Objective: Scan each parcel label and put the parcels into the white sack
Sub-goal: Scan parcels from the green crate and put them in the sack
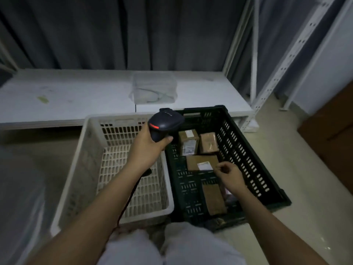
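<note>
Left hand [148,148] gripping scanner [165,123], right hand [230,175] over parcel [201,162]

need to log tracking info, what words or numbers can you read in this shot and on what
None can be read.
White label on the flat parcel: too blurred.
Labels on the back left parcel: too blurred.
Small mark on top of the scanner: too small to read.

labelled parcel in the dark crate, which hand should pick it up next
Right. The right hand holds nothing and hovers at the edge of the labelled parcel in the dark crate. The left hand is busy gripping the scanner.
</note>
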### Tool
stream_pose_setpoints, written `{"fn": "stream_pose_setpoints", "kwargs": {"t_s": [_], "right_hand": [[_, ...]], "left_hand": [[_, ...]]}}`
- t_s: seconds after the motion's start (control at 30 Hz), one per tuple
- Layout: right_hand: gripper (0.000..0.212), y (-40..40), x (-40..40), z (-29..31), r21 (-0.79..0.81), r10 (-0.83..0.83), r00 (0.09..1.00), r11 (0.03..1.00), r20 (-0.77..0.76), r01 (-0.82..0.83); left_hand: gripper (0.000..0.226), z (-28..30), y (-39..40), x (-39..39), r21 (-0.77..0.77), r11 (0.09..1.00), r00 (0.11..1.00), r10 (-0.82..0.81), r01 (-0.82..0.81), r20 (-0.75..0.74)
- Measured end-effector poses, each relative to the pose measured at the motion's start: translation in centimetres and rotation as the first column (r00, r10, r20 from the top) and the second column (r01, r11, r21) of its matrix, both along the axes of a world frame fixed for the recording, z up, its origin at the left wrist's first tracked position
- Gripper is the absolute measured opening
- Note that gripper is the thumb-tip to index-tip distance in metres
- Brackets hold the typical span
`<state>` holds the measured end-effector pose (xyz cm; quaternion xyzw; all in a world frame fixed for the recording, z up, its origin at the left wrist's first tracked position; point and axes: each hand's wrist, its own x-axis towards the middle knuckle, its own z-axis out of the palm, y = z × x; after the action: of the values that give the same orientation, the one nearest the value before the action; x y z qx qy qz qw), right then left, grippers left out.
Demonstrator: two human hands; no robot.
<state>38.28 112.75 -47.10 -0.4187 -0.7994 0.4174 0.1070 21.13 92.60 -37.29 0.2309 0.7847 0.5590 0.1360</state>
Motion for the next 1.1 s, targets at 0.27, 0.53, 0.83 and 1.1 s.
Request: {"fn": "stream_pose_setpoints", "kwargs": {"t_s": [0.27,0.53,0.83,1.1], "right_hand": [[0.017,5.7,-11.1,-9.8,-0.012,0.123,0.973,0.992,0.193,-0.123],[0.066,11.5,-24.5,-16.2,0.306,0.244,0.810,0.837,0.534,-0.454],[0.073,13.6,-24.6,-18.1,0.442,0.206,0.603,0.508,0.771,-0.739],[0.060,10.9,-19.0,-9.6,0.292,0.057,0.989,0.952,0.140,-0.096]], "left_hand": [[0.056,-7.7,7.5,-7.2,-0.060,0.997,0.998,-0.045,0.048,0.043],[0.048,-13.7,11.4,-14.0,0.003,1.000,0.989,0.000,-0.001,0.147],[0.043,-15.5,11.0,-15.0,0.020,1.000,0.982,-0.011,0.007,0.187],[0.040,-11.2,7.8,-12.4,0.017,1.000,0.984,0.020,-0.024,0.175]]}}
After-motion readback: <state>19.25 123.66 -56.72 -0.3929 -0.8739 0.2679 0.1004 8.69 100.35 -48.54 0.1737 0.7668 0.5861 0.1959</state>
